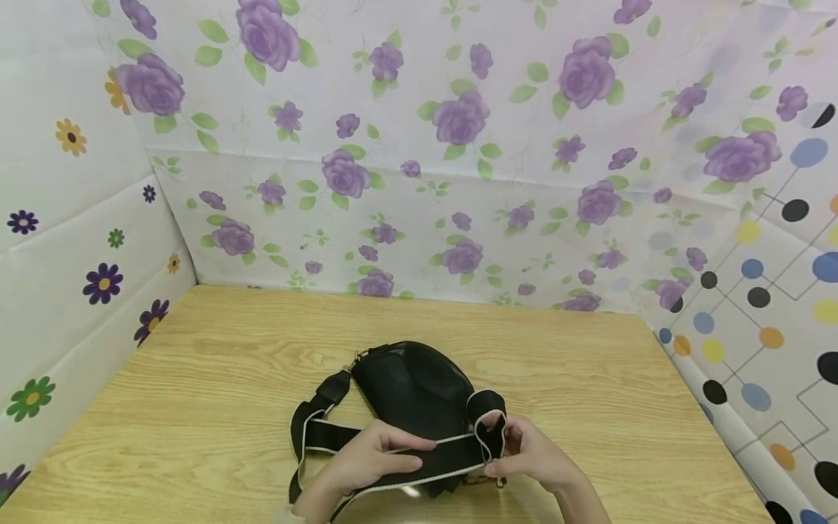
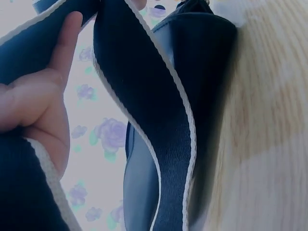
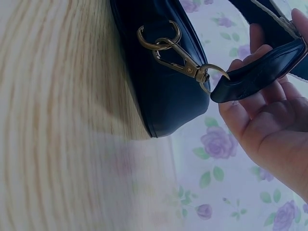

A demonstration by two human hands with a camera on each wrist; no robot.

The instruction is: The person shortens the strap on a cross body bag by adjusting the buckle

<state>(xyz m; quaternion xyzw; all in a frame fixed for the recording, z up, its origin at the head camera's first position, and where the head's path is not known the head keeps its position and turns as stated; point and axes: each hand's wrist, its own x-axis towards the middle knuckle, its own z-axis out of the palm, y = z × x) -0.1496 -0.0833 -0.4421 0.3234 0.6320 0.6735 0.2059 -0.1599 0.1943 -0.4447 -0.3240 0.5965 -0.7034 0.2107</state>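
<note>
A black shoulder bag (image 1: 409,386) with a curved top lies on the table, its wide black strap (image 1: 452,455) edged in white. My left hand (image 1: 373,457) pinches the strap in front of the bag, thumb and forefinger across its face. At the bag's right end, my right hand (image 1: 533,457) holds the strap where it bends into a loop. The right wrist view shows a black end tab (image 3: 262,72) of the strap over the right fingers, joined by a gold-coloured snap hook (image 3: 190,70) to a ring on the bag. Some left fingers are hidden behind the strap.
The wood-grain table (image 1: 576,364) extends around the bag. Behind it hangs a white sheet (image 1: 406,218) with purple flowers. Patterned sheets also border the left and right sides. A strap loop (image 1: 300,437) lies left of the bag, near the left wrist.
</note>
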